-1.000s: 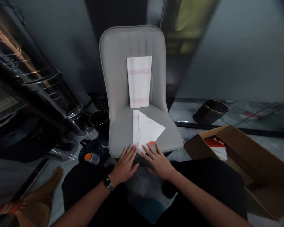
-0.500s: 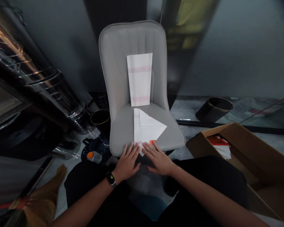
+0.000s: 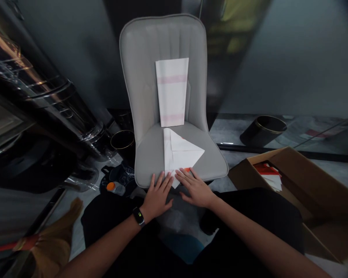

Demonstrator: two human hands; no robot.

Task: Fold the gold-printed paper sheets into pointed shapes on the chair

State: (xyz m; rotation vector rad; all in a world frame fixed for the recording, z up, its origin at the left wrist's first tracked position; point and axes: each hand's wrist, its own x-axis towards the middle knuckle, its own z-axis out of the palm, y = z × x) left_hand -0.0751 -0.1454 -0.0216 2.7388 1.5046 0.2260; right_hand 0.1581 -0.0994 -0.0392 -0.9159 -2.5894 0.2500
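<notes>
Lying open, the left hand (image 3: pixel 158 197) and right hand (image 3: pixel 195 190) touch a folded white sheet (image 3: pixel 181 152) on the grey chair seat (image 3: pixel 150 162) at lower centre.

Folded towel (image 3: pixel 172 92) on chair backrest (image 3: pixel 139 77), folded cloth (image 3: pixel 179 152) on seat (image 3: pixel 150 162), cardboard box (image 3: pixel 292 173) right of chair

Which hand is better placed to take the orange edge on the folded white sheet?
Probably the right hand: its fingertips lie right beside the orange edge of the folded sheet. The left hand rests farther away, on the other side of the sheet's lower corner.
</notes>
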